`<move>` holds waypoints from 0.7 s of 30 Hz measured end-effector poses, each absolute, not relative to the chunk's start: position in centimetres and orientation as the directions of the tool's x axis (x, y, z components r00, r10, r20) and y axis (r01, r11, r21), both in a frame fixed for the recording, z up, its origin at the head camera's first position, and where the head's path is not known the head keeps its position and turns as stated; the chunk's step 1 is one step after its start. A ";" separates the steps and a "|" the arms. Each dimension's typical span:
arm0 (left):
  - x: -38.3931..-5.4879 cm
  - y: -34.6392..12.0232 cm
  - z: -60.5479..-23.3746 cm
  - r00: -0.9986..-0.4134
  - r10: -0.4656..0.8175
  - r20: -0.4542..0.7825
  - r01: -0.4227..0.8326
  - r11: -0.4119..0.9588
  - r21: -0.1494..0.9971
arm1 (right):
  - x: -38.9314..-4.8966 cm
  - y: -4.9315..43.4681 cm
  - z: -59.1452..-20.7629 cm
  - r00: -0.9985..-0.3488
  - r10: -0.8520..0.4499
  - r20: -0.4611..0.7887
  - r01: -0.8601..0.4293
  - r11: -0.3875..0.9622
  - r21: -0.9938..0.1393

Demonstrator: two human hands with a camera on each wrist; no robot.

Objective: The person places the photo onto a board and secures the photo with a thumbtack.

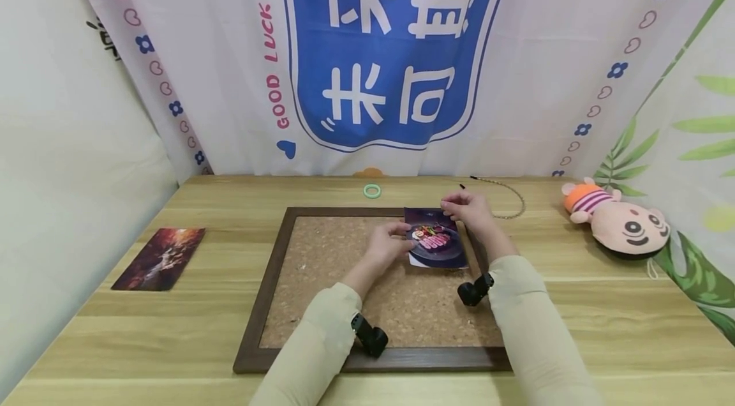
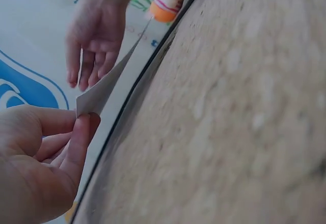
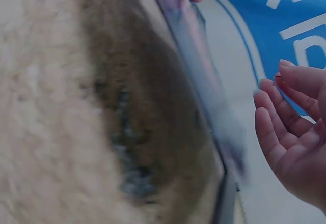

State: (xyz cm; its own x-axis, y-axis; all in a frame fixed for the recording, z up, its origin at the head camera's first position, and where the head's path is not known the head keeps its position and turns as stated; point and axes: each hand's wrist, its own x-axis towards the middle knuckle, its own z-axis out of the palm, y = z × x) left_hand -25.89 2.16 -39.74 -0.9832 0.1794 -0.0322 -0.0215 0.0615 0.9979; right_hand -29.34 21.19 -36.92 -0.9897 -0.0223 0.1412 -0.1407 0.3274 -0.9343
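Observation:
A photo print of plated food (image 1: 433, 239) is over the upper right part of a framed cork board (image 1: 333, 294). My left hand (image 1: 390, 243) pinches the print's left edge between thumb and fingers; the left wrist view shows the print's pale back (image 2: 104, 94) tilted off the cork. Beside the print's upper right corner is my right hand (image 1: 472, 209). In the right wrist view this hand (image 3: 298, 127) pinches a tiny red thing (image 3: 278, 76) between thumb and forefinger, too small to identify. Its other fingers are loosely bent.
Left of the board lies another dark reddish photo print (image 1: 159, 259). A green ring (image 1: 372, 191) and a thin cord or chain (image 1: 521, 198) lie behind the board. At the right is a plush doll (image 1: 620, 221). A printed curtain (image 1: 230, 74) hangs behind the table.

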 end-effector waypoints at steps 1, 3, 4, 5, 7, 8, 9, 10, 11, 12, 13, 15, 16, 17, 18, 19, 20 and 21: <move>-25.9 2.2 -40.0 -0.983 0.177 -0.045 -0.033 0.065 0.997 | -29.4 21.1 -37.2 -0.991 -0.017 0.133 -0.131 0.331 -0.934; -26.0 2.4 -40.4 -0.984 0.170 -0.059 -0.046 0.081 0.996 | -29.5 21.1 -37.9 -0.993 -0.021 0.120 -0.120 0.344 -0.931; -26.0 2.4 -40.6 -0.984 0.165 -0.064 -0.050 0.091 0.995 | -29.5 21.0 -38.1 -0.994 -0.018 0.110 -0.110 0.345 -0.932; -26.1 2.5 -40.8 -0.984 0.163 -0.067 -0.052 0.094 0.994 | -29.5 21.0 -38.4 -0.995 -0.012 0.103 -0.101 0.340 -0.935; -26.1 2.6 -40.9 -0.984 0.166 -0.061 -0.043 0.108 0.993 | -29.5 20.9 -38.7 -0.995 -0.004 0.097 -0.093 0.337 -0.937; -26.1 2.7 -40.9 -0.984 0.168 -0.057 -0.038 0.112 0.993 | -29.5 20.9 -38.8 -0.995 -0.001 0.097 -0.092 0.336 -0.937; -26.1 2.8 -40.9 -0.984 0.168 -0.055 -0.036 0.118 0.992 | -29.5 20.9 -38.9 -0.995 0.005 0.097 -0.090 0.331 -0.939; -26.1 2.9 -40.8 -0.984 0.168 -0.055 -0.035 0.121 0.992 | -29.6 20.9 -38.9 -0.995 0.010 0.098 -0.089 0.324 -0.942; -26.1 2.9 -40.7 -0.984 0.170 -0.052 -0.031 0.124 0.992 | -29.6 20.8 -38.9 -0.995 0.013 0.099 -0.090 0.322 -0.942; -26.0 3.0 -40.6 -0.984 0.171 -0.049 -0.027 0.130 0.991 | -29.6 20.8 -39.0 -0.995 0.016 0.096 -0.086 0.320 -0.944; -26.1 3.1 -40.5 -0.984 0.169 -0.048 -0.024 0.138 0.990 | -29.7 20.8 -39.0 -0.995 0.019 0.095 -0.084 0.315 -0.945; -26.1 3.2 -40.5 -0.985 0.166 -0.039 -0.014 0.153 0.988 | -29.8 20.8 -39.1 -0.995 0.025 0.093 -0.081 0.303 -0.950; -26.1 3.3 -40.6 -0.986 0.163 -0.036 -0.009 0.164 0.986 | -29.8 20.8 -39.2 -0.995 0.026 0.095 -0.083 0.299 -0.951; -26.1 3.3 -40.6 -0.987 0.159 -0.033 -0.004 0.179 0.984 | -29.9 20.8 -39.3 -0.995 0.029 0.097 -0.084 0.296 -0.952; -26.2 3.3 -40.6 -0.988 0.152 -0.032 -0.002 0.195 0.981 | -29.9 20.9 -39.5 -0.995 0.032 0.098 -0.084 0.291 -0.953; -26.2 3.4 -40.7 -0.989 0.146 -0.036 -0.004 0.214 0.977 | -29.9 21.0 -39.7 -0.994 0.035 0.104 -0.089 0.296 -0.951; -26.2 3.5 -40.7 -0.989 0.141 -0.039 -0.006 0.228 0.974 | -29.9 21.1 -39.8 -0.993 0.039 0.107 -0.091 0.299 -0.950; -26.2 3.6 -40.6 -0.990 0.135 -0.042 -0.009 0.242 0.970 | -29.9 21.1 -39.9 -0.993 0.041 0.108 -0.091 0.301 -0.949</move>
